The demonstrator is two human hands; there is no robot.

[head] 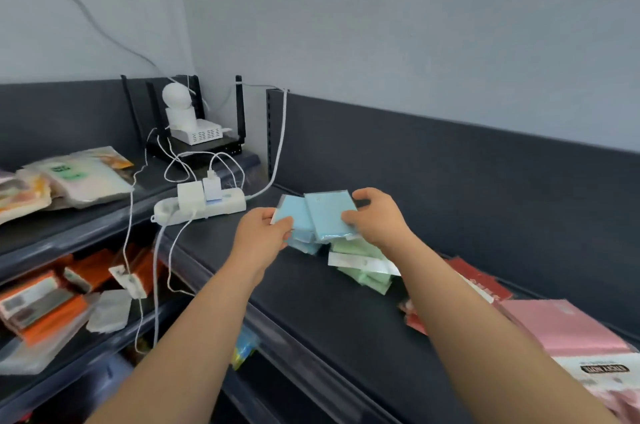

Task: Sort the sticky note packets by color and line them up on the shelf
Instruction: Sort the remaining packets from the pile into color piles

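Sorting explains the grip: left hand (263, 233) pinches one of the blue packets (327, 212), right hand (375, 215) clamps another (green packets (360, 260) lie beside), likely squaring a blue stack.

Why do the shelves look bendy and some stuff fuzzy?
Head view: the wide lens bows the dark grey shelf; the light blue wrapped sticky note packets gripped by the left hand and right hand look softly blurred; lighting is even.
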